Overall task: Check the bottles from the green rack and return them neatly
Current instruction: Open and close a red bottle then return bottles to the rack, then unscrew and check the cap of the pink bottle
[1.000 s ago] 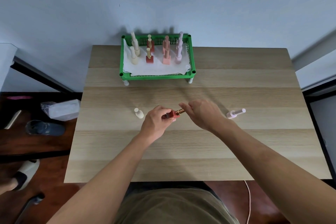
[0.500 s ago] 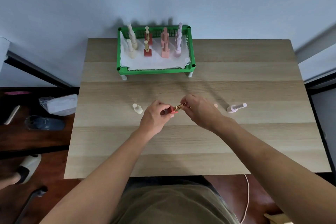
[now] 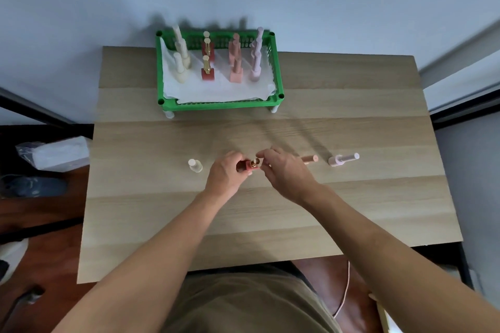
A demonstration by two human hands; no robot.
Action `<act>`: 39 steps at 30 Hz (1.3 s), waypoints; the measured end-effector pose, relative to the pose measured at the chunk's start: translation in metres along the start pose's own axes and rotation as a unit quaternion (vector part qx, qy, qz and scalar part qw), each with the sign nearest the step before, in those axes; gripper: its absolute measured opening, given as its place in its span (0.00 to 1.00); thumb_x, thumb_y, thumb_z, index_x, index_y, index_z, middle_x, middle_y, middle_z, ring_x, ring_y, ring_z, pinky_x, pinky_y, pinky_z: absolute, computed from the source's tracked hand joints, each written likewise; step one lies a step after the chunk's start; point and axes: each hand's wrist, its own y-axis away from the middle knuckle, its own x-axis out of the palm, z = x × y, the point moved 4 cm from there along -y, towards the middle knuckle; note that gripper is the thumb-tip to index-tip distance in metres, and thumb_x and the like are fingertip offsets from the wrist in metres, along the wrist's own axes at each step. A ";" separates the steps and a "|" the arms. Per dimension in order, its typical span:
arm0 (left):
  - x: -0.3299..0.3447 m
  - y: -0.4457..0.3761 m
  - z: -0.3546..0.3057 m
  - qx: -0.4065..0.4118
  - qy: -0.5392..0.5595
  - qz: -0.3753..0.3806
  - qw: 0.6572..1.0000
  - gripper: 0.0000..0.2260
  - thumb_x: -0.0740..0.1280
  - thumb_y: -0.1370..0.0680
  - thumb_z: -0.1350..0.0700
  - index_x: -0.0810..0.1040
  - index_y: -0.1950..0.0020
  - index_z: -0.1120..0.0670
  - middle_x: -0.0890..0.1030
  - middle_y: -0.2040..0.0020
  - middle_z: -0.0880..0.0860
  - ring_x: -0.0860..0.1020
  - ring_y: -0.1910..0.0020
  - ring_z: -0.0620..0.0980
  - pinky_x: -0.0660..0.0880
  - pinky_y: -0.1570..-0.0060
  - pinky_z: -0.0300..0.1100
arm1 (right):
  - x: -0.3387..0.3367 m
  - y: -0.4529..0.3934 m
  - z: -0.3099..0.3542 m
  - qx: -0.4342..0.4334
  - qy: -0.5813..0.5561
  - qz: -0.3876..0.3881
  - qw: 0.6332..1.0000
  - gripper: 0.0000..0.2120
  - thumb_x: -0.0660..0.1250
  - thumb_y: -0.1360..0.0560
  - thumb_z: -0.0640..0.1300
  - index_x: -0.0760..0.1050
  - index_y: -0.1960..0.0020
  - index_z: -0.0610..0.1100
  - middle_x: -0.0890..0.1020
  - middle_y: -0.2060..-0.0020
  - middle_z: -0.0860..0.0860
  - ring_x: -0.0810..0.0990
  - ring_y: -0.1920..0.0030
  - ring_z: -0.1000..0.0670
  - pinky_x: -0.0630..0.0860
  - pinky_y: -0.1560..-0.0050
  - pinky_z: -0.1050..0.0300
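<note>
A red bottle with a gold cap [image 3: 250, 165] is held over the table's middle. My left hand [image 3: 226, 174] grips its red body, and my right hand [image 3: 284, 170] pinches the gold cap end. The green rack [image 3: 219, 105] stands at the table's far edge, lined with white paper, holding rows of cream, red, peach and lilac bottles. A cream bottle [image 3: 195, 165] stands upright left of my hands. To their right, a peach bottle [image 3: 309, 159] and a lilac bottle [image 3: 343, 159] lie on their sides.
The wooden table [image 3: 270, 213] fills the view, with a pale wall behind it. A clear plastic packet [image 3: 54, 153] and shoes lie on the floor at the left. A thin cable [image 3: 345, 289] hangs below the table's near edge.
The red bottle has turned in my hands so its gold cap points toward the camera. My head has tilted, shifting the rack upward in view and revealing the peach bottle.
</note>
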 end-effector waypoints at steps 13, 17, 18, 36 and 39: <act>-0.006 0.000 0.017 -0.011 0.064 0.030 0.997 0.19 0.77 0.32 0.60 0.78 0.43 0.54 0.79 0.48 0.49 0.81 0.55 0.47 0.78 0.49 0.45 | -0.010 0.011 -0.010 0.054 0.027 -0.014 0.998 0.11 0.64 0.20 0.43 0.79 0.39 0.45 0.82 0.43 0.50 0.84 0.52 0.47 0.80 0.51 0.47; -0.008 0.008 0.026 -0.035 0.050 0.035 0.998 0.14 0.76 0.30 0.58 0.73 0.50 0.54 0.80 0.55 0.50 0.79 0.58 0.49 0.76 0.55 0.43 | -0.023 0.022 -0.019 0.089 0.016 -0.028 0.995 0.08 0.65 0.21 0.44 0.80 0.44 0.46 0.82 0.47 0.51 0.83 0.53 0.46 0.79 0.50 0.47; -0.008 0.011 0.027 -0.036 0.044 0.036 0.998 0.12 0.75 0.29 0.58 0.74 0.52 0.54 0.80 0.56 0.50 0.79 0.58 0.50 0.75 0.56 0.44 | -0.028 0.024 -0.021 0.096 0.013 -0.035 0.995 0.06 0.66 0.21 0.43 0.80 0.46 0.46 0.82 0.49 0.51 0.83 0.54 0.47 0.79 0.51 0.48; 0.041 0.037 -0.019 -0.049 -0.023 0.141 0.989 0.07 0.67 0.23 0.48 0.82 0.52 0.49 0.85 0.54 0.44 0.81 0.55 0.45 0.75 0.53 0.39 | -0.074 0.033 -0.080 0.059 0.039 0.015 0.997 0.12 0.68 0.22 0.50 0.78 0.41 0.47 0.78 0.45 0.51 0.82 0.55 0.49 0.80 0.50 0.47; 0.057 0.038 -0.030 -0.066 -0.020 0.142 0.987 0.11 0.68 0.23 0.47 0.80 0.44 0.50 0.83 0.50 0.45 0.81 0.50 0.46 0.74 0.49 0.39 | -0.068 0.029 -0.088 0.044 0.049 0.061 0.996 0.16 0.70 0.24 0.49 0.75 0.37 0.49 0.76 0.42 0.50 0.82 0.52 0.47 0.79 0.47 0.47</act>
